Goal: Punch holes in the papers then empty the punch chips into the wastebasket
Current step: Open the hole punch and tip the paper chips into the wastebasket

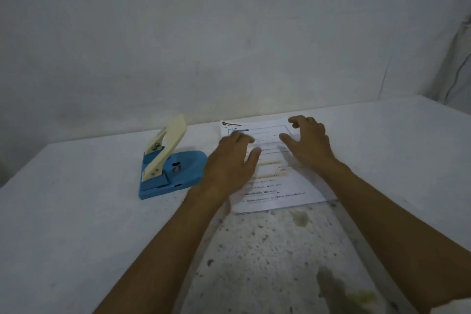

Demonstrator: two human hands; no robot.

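A small stack of printed white papers (275,186) lies flat on the table near the far edge. My left hand (229,163) hovers over the stack's left side with fingers spread, holding nothing. My right hand (308,143) is over the stack's upper right part, fingers curled and apart, also holding nothing. A hole punch (168,168) with a blue base and a raised cream lever stands to the left of the papers, a short gap from my left hand. No wastebasket is in view.
The table (76,211) is white at the left and back, with a speckled, stained patch (267,262) in front of the papers. A pale wall rises right behind the table. A thin cable (456,79) hangs at the far right.
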